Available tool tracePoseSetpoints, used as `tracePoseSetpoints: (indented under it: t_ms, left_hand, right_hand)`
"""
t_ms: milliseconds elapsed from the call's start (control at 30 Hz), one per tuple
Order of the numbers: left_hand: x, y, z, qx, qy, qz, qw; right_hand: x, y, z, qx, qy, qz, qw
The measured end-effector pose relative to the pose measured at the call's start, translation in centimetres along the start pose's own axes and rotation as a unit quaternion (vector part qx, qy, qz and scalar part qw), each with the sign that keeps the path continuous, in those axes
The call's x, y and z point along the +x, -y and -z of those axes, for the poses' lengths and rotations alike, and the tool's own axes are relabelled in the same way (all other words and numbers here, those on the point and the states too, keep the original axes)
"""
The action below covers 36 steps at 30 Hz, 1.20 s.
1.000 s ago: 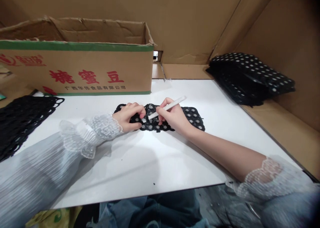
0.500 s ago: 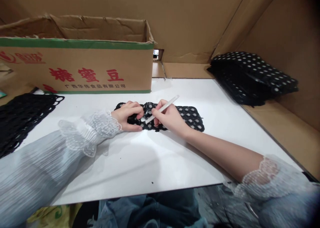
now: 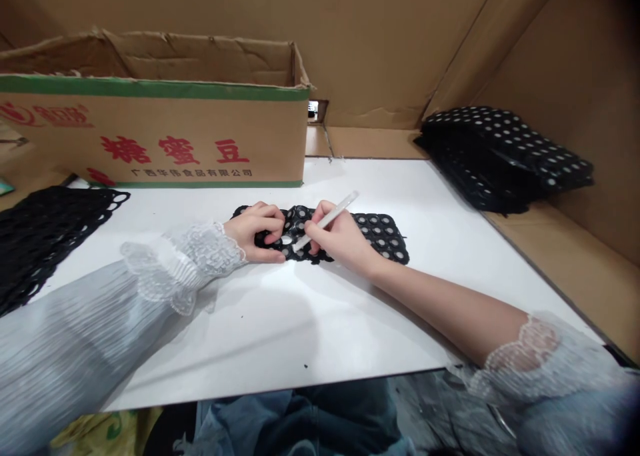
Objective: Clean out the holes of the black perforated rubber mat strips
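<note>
A black sheet with rows of pale round discs (image 3: 385, 233) lies across the white table. My right hand (image 3: 337, 233) pinches a slim white pen-like tool (image 3: 334, 211) over the sheet's middle, its lower tip on or just above the discs. To the left, my left hand (image 3: 263, 233) rests on the sheet's left part, fingers curled and thumb stretched along the near edge. Whether its fingertips grip the sheet is hard to tell. A white round spot shows between the hands.
An open cardboard box (image 3: 200, 133) with red lettering stands behind at left. Black perforated sheets (image 3: 45, 236) lie at far left. A pile of black dotted sheets (image 3: 505, 156) sits at back right. Cardboard walls enclose the table (image 3: 225, 356).
The tool's lower tip has shifted slightly right, away from the white round spot. My left fingers have drawn back a little from that spot.
</note>
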State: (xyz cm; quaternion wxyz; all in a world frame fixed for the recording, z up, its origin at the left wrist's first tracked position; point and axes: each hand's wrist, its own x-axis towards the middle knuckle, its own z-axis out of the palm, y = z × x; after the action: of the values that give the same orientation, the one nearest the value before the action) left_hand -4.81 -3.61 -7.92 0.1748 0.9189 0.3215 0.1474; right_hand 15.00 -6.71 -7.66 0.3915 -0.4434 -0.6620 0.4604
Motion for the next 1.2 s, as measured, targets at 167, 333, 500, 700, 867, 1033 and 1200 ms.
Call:
tracePoseSetpoints:
  t_ms: [167,333,500,700,867,1033,1200]
  left_hand:
    - [0.1,-0.1,0.1,-0.002,-0.003,0.005,1.000]
    - [0.0,-0.5,0.1,-0.002,-0.033,0.035,0.999]
    - [-0.3,-0.6,0.2,-0.064,-0.031,0.082,0.994]
    - [-0.5,-0.2,0.2,-0.166,-0.015,0.098,0.981]
    - [-0.4,-0.2,0.1,-0.191,-0.022,0.104,0.976]
    - [0.0,-0.1,1.0,-0.267,0.038,0.108,0.957]
    - [0.1,0.3,1.5,-0.292,0.046,0.085,0.952]
  right_hand:
    - [0.0,0.0,0.0,0.000,0.003,-0.001,1.000]
    - [0.1,0.0,0.0,-0.002,0.006,0.003,1.000]
    - [0.0,-0.2,0.0,-0.005,0.008,0.007,1.000]
    - [-0.2,-0.2,0.1,-0.010,0.010,0.006,1.000]
    - [-0.3,-0.2,0.2,-0.015,0.012,0.006,1.000]
    - [-0.2,-0.3,0.1,-0.013,0.009,0.011,1.000]
    - [-0.1,-0.5,0.0,-0.014,0.003,0.019,1.000]
